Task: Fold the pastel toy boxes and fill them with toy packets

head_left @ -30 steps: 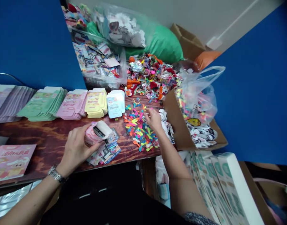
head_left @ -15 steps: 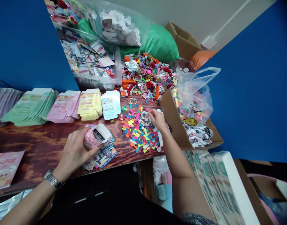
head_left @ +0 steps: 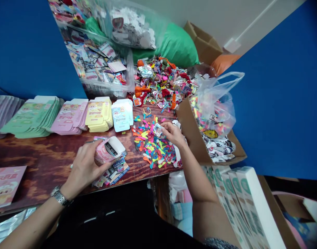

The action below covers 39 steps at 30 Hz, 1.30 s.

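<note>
My left hand (head_left: 83,167) is closed round a small pink carton (head_left: 108,150) with its white end flap open, held just above a loose heap of small printed cards (head_left: 114,172) on the wooden table (head_left: 48,159). My right hand (head_left: 173,133) pinches a small clear-wrapped item (head_left: 158,129) over a spread of bright little balloons (head_left: 151,143). A watch sits on my left wrist.
Flat cartons lie fanned in piles along the back: green (head_left: 31,116), pink (head_left: 70,116), yellow (head_left: 98,116), light blue (head_left: 122,114). A clear tub of cards (head_left: 101,74), a trinket heap (head_left: 163,84), a plastic bag (head_left: 215,107) and a cardboard tray (head_left: 192,135) stand behind and right. White boxes (head_left: 241,204) are stacked at lower right.
My right hand reached into the balloon spread, picked up a small clear-wrapped item and lifted it slightly. My left hand keeps holding the pink carton.
</note>
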{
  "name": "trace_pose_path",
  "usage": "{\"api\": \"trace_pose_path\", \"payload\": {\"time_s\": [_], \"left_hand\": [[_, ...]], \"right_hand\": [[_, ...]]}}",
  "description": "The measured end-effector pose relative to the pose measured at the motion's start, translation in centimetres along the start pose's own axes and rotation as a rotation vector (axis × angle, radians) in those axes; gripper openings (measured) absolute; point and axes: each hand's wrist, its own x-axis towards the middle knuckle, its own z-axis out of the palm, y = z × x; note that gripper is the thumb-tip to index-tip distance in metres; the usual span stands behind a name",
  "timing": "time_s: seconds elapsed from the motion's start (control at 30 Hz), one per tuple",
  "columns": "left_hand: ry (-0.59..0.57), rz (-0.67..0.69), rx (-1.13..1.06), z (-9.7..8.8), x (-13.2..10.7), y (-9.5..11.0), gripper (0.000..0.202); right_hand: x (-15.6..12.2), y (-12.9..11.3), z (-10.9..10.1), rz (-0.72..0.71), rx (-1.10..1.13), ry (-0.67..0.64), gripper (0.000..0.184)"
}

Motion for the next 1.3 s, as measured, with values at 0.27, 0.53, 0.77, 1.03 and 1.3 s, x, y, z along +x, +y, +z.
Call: {"api": "trace_pose_path", "payload": {"time_s": [0.27, 0.53, 0.77, 1.03, 1.3], "left_hand": [[-0.036, -0.014, -0.017, 0.2, 0.1, 0.8, 0.07], [-0.031, 0.001, 0.021, 1.1, 0.4, 0.9, 0.071], [-0.048, 0.014, 0.097, 3.0, 1.9, 2.5, 0.072], [-0.042, 0.018, 0.058, 3.8, 2.0, 3.3, 0.071], [-0.004, -0.015, -0.088, 3.8, 3.0, 2.4, 0.071]], "right_hand": [[0.2, -3.6, 3.6, -0.034, -0.382, -0.256, 0.026], [-0.2, -5.1, 2.4, -0.094, -0.305, -0.232, 0.017], [-1.9, -10.8, 2.3, -0.167, 0.201, -0.27, 0.019], [-2.8, -14.2, 6.4, -0.355, 0.064, -0.279, 0.022], [0.8, -11.1, 5.1, -0.394, 0.14, -0.092, 0.023]]}}
